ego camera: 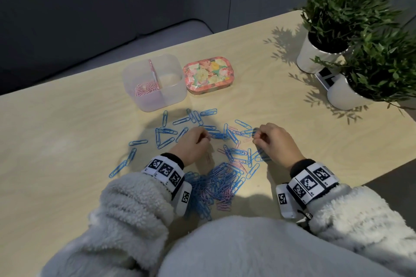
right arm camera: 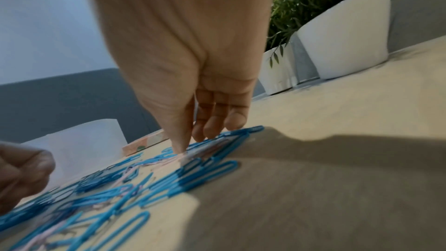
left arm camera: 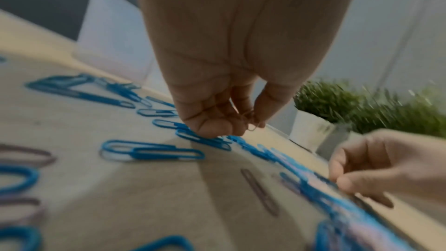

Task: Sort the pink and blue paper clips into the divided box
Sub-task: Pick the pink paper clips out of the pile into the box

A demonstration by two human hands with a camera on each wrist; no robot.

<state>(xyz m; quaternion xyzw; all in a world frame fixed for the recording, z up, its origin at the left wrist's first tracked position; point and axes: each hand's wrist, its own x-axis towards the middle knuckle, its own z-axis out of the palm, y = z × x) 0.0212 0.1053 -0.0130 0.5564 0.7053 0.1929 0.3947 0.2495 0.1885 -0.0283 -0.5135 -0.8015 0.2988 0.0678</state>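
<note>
A clear divided box [ego camera: 173,93] stands at the back of the table, with pink clips [ego camera: 145,90] in its left compartment and nothing visible in the right one. Blue and pink paper clips [ego camera: 216,184] lie scattered and heaped in front of me. My left hand [ego camera: 202,138] hovers low over the blue clips, its fingers curled around a few pink clips [left arm camera: 251,121]. My right hand [ego camera: 255,139] is down on the pile. Its thumb tip [right arm camera: 179,149] and forefinger pinch a pink clip [ego camera: 247,141] among blue ones.
A floral tin [ego camera: 208,77] sits right of the box. Two potted plants in white pots [ego camera: 315,56] stand at the table's far right, with a small tagged card [ego camera: 325,77] between them. The table's far edge runs just behind the box.
</note>
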